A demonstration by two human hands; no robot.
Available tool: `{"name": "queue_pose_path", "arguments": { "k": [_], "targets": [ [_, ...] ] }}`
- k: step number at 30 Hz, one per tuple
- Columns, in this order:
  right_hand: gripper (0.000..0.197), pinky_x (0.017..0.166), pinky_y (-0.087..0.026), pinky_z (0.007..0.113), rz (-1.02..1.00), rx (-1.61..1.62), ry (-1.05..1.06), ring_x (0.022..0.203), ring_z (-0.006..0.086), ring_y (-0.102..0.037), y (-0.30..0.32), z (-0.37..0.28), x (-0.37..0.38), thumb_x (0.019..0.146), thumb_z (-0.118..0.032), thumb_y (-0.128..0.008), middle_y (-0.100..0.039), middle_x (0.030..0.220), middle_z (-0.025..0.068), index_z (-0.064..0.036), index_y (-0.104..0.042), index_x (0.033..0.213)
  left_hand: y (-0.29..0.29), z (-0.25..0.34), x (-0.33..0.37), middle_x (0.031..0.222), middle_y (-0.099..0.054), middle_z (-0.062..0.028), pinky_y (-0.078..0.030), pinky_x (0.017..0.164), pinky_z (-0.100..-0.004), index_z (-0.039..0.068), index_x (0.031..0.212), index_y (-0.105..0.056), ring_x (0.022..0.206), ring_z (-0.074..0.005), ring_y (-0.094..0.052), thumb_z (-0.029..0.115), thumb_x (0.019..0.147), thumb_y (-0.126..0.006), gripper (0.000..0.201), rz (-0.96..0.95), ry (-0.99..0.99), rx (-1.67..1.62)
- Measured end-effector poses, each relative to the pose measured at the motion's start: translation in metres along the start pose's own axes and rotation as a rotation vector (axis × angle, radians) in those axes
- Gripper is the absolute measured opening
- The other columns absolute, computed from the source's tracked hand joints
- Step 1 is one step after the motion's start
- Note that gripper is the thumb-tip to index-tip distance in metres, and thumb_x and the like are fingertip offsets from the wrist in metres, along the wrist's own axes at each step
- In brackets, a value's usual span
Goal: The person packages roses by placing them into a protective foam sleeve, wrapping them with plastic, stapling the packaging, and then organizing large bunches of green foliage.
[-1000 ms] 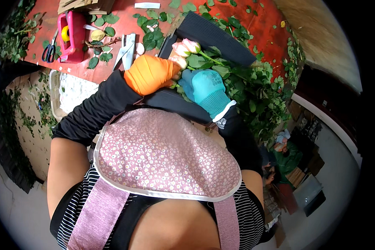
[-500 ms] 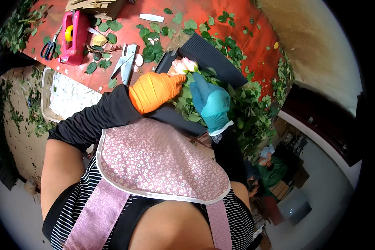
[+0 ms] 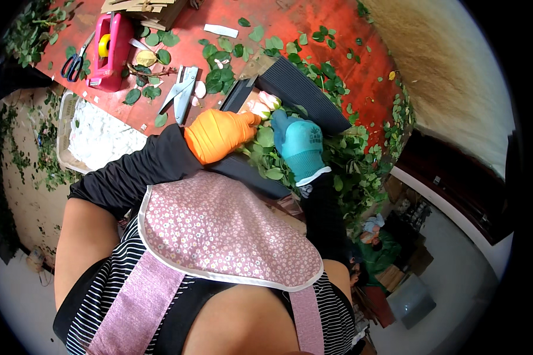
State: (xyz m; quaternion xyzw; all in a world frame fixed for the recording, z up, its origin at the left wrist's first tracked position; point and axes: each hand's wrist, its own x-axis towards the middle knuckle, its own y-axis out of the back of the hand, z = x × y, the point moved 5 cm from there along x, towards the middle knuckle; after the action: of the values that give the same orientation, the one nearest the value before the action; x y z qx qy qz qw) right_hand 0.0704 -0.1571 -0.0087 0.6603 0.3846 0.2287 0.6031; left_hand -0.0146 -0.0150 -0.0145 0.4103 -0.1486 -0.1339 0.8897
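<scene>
Pale pink roses (image 3: pixel 259 107) lie in a dark, ridged trough-like holder (image 3: pixel 305 89), their heads toward its left end. My left hand (image 3: pixel 216 136), in an orange glove, is closed with its fingertips at the rose heads. To its right, my right hand (image 3: pixel 300 142), in a teal glove, curls over the leafy stems (image 3: pixel 269 151). Its fingers are bent in; what they grip is hidden among the leaves.
Loose green leaves litter the red table (image 3: pixel 177 44). Metal stem cutters (image 3: pixel 183 93), a pink tape dispenser (image 3: pixel 111 62) and scissors (image 3: pixel 73 66) lie on the left. Below the table edge stands a basket (image 3: pixel 68 124) of white scraps. Foliage (image 3: pixel 361 171) piles up at the right.
My right hand has drawn back slightly from the rose heads, and its fingers are more curled. My left hand stays by the roses. The whole view has shifted a little.
</scene>
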Motion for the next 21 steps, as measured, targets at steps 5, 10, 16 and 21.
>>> {"name": "queue_pose_path", "arguments": {
  "k": [5, 10, 16, 21],
  "targets": [
    [0.015, 0.053, -0.046, 0.044, -0.175, -0.049, 0.004, 0.061, 0.0304, -0.061, 0.000, -0.007, 0.006, 0.079, -0.014, -0.062, -0.059, 0.064, 0.0108, -0.0074, -0.059, 0.092, 0.003, 0.002, 0.005, 0.128, -0.056, -0.0037, -0.052, 0.068, -0.0373, 0.010, 0.116, -0.062, 0.086, -0.0241, -0.065, 0.014, 0.080, -0.062, 0.036, -0.146, 0.019, 0.008],
    [0.012, 0.052, -0.045, 0.046, -0.128, 0.025, 0.045, 0.058, 0.0343, -0.059, -0.003, -0.005, 0.004, 0.082, -0.016, -0.061, -0.057, 0.062, 0.0131, -0.0068, -0.054, 0.087, 0.017, 0.009, 0.014, 0.132, -0.053, -0.0033, -0.053, 0.063, -0.0379, 0.012, 0.122, -0.059, 0.084, -0.0243, -0.065, 0.015, 0.076, -0.067, 0.047, -0.067, -0.022, 0.098],
    [0.015, 0.051, -0.044, 0.046, -0.151, 0.006, 0.064, 0.058, 0.0341, -0.059, -0.006, -0.002, 0.006, 0.083, -0.016, -0.063, -0.057, 0.062, 0.0138, -0.0064, -0.059, 0.094, -0.009, -0.006, 0.012, 0.134, -0.052, -0.0046, -0.053, 0.062, -0.0380, 0.011, 0.123, -0.057, 0.080, -0.0257, -0.066, 0.015, 0.080, -0.063, 0.044, -0.106, 0.170, 0.025],
    [0.028, 0.052, -0.046, 0.045, -0.010, 0.186, -0.027, 0.056, 0.0341, -0.060, 0.021, 0.000, -0.008, 0.087, -0.019, -0.064, -0.059, 0.062, 0.0160, -0.0068, -0.062, 0.112, -0.003, 0.000, 0.008, 0.141, -0.048, -0.0035, -0.053, 0.062, -0.0369, 0.011, 0.123, -0.058, 0.077, -0.0277, -0.066, 0.013, 0.078, -0.066, 0.046, -0.066, 0.172, 0.034]
  ]
}}
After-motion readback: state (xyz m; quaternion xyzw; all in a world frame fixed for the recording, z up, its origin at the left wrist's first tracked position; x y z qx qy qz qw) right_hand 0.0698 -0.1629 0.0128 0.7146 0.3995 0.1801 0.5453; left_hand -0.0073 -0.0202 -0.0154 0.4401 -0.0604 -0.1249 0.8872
